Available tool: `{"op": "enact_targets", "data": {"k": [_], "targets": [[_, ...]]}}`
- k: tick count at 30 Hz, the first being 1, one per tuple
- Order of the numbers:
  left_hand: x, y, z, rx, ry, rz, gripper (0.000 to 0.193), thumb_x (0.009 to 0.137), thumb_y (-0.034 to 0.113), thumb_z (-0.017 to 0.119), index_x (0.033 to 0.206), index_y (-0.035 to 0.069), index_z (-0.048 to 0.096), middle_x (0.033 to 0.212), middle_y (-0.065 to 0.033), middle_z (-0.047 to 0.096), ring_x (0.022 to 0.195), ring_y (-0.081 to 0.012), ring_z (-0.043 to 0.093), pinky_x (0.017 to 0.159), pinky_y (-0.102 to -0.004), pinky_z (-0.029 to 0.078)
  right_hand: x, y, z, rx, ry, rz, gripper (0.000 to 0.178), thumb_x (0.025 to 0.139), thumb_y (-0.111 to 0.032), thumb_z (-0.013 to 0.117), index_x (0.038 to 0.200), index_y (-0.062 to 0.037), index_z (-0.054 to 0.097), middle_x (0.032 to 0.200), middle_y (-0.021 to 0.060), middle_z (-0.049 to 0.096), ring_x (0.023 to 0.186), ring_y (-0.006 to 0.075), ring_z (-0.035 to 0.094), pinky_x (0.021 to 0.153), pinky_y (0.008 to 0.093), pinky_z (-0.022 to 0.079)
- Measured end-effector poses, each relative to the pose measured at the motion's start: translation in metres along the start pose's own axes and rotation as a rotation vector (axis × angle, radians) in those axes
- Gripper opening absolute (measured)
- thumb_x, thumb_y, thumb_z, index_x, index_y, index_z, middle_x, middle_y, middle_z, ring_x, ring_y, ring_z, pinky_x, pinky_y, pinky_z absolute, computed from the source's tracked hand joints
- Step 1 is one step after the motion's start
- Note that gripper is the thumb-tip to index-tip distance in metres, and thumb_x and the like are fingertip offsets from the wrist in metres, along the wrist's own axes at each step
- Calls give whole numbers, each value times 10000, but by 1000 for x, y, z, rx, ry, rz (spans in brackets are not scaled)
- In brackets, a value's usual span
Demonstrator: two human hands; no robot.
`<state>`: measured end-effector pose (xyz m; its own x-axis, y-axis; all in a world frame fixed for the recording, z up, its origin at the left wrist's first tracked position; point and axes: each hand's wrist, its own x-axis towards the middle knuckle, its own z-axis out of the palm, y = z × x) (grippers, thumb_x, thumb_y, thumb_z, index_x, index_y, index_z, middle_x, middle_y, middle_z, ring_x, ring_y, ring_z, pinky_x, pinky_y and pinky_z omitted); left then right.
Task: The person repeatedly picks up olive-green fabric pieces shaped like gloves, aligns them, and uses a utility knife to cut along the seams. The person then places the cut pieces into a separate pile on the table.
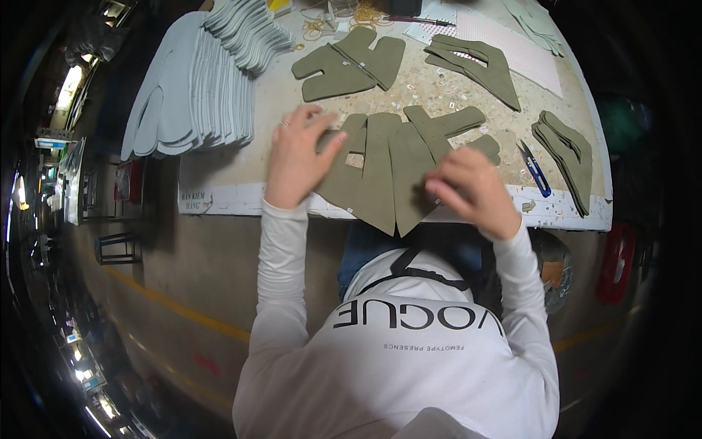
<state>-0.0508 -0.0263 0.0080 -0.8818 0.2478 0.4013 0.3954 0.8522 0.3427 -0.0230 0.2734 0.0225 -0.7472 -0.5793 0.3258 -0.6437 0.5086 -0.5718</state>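
Two olive-green cut fabric pieces lie side by side at the table's near edge, a left piece (pixel 349 179) and a right piece (pixel 411 172), their pointed lower ends hanging over it. Small pale stickers mark the left one. My left hand (pixel 298 155) is over the left piece's outer edge, fingers spread and nothing seen in them. Above the right piece, my right hand (pixel 474 189) has bent fingers with blurred tips; whether anything is between them does not show. Blue-handled thread snips (pixel 537 174) rest to the right of that hand.
A tall stack of light grey-blue cut pieces (pixel 197 88) stands at the left. More olive pieces lie at the back (pixel 349 67), back right (pixel 479 67) and far right (pixel 569 157). Rubber bands (pixel 369 13) and a pen (pixel 420 20) sit behind. Small paper bits dot the table (pixel 234 175).
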Motion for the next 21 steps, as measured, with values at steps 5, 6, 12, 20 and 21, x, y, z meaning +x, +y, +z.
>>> {"op": "enact_targets", "data": {"k": [5,6,12,20,21], "targets": [[61,-61,12,21,0,-180,368,832,334,716,1094,76,703,995,-133,645,910,-306,628,805,-398,499,87,70,-5,-137,243,-22,184,879,-220,639,958,-61,687,857,109,632,887,299,591,805,402,473],[68,-70,20,24,-45,-238,379,824,341,725,1092,75,704,965,-132,651,870,-300,639,777,-396,509,108,86,0,-144,247,12,219,873,-244,643,999,-72,690,874,94,639,914,296,597,827,413,469],[57,-87,48,-15,110,-272,405,753,295,812,1067,56,719,815,-77,647,679,-165,610,671,-300,523,181,150,47,-420,245,398,371,840,-338,699,1138,-119,689,1100,154,606,1079,365,570,939,428,491],[60,-83,49,-9,181,-270,387,719,230,825,1022,29,694,838,-94,619,761,-217,632,709,-343,521,173,155,58,-502,444,140,294,779,-250,732,1036,-107,714,1074,105,621,1075,303,540,885,409,512],[59,-81,50,-8,212,-249,371,721,225,822,1008,29,692,834,-91,631,743,-211,633,701,-335,523,173,153,58,-537,445,110,279,778,-240,728,1022,-104,716,1065,101,623,1072,298,543,874,408,515]]}}
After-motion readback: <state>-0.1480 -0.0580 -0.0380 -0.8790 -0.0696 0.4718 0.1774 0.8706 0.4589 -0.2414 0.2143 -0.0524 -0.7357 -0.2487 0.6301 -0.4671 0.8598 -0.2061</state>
